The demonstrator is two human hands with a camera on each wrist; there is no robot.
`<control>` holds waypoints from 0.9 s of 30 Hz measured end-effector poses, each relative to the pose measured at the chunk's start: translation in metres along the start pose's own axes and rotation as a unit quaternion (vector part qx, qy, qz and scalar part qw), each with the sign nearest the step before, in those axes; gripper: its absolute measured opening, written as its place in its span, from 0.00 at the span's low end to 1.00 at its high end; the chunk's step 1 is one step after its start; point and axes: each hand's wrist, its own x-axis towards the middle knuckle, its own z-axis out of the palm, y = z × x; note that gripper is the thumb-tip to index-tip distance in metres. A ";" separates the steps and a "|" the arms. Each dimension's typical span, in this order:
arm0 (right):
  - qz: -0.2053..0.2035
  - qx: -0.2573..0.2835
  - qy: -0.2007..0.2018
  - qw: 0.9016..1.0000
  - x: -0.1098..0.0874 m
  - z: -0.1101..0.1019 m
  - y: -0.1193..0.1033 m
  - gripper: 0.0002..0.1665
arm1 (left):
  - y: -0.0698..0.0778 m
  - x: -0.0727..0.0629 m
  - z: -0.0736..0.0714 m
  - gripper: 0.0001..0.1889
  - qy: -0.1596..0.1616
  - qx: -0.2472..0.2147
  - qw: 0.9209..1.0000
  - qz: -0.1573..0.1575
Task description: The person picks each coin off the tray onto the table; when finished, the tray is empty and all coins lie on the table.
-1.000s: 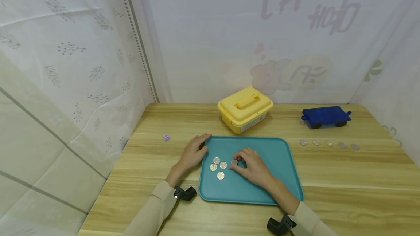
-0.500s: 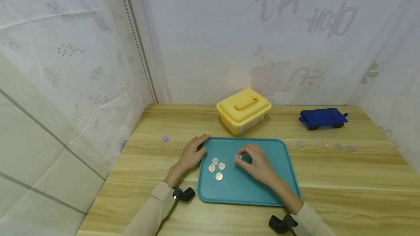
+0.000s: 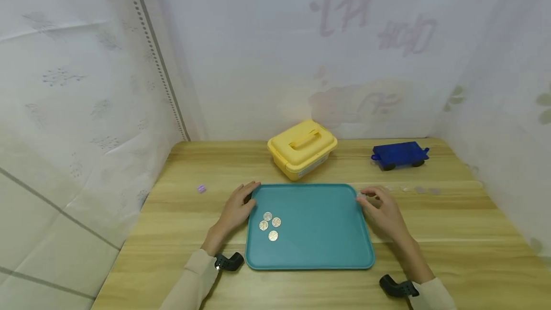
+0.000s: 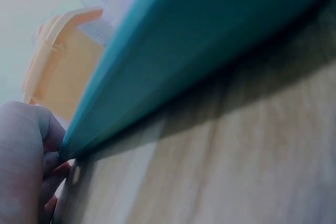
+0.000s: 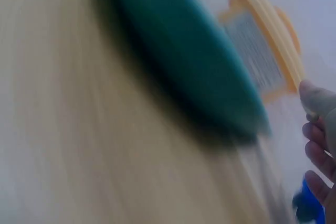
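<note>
At the far right corner of the teal tray (image 3: 310, 226), my right hand (image 3: 385, 212) pinches a coin (image 3: 361, 195) between thumb and fingertips, just above the rim. In the right wrist view the coin (image 5: 312, 117) shows only as a small edge under the thumb. On the tray's left side lie several coins (image 3: 273, 236) in a loose cluster. My left hand (image 3: 236, 208) rests along the tray's far left edge, fingers stretched forward and thumb touching the rim. More coins (image 3: 419, 189) form a row on the table to the right, partly hidden by the right hand.
A yellow lidded box (image 3: 301, 149) with a handle stands behind the tray. Back right sits a blue toy wagon base (image 3: 400, 154) with dark wheels. A small purple block (image 3: 201, 188) lies left of the tray. Curtains hang behind the wooden table (image 3: 323, 288).
My right hand has lifted the coin from beside the cluster and carried it rightward to the tray's far right corner. The left hand stays on the tray edge. The head view has turned right.
</note>
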 end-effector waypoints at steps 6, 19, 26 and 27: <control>0.041 -0.025 0.022 0.999 -0.007 -0.010 0.037 0.20 | -0.004 -0.001 -0.002 0.26 0.005 0.010 1.000 0.004; -0.084 -0.085 0.052 0.991 -0.009 -0.007 0.053 0.12 | -0.007 -0.008 0.001 0.26 0.007 0.009 1.000 0.002; -0.087 -0.088 0.059 0.991 -0.007 -0.010 0.047 0.11 | -0.003 0.001 0.001 0.26 -0.003 0.014 1.000 -0.007; -0.084 -0.087 0.059 0.991 -0.006 -0.010 0.048 0.11 | -0.003 0.002 0.001 0.26 -0.005 0.016 1.000 -0.008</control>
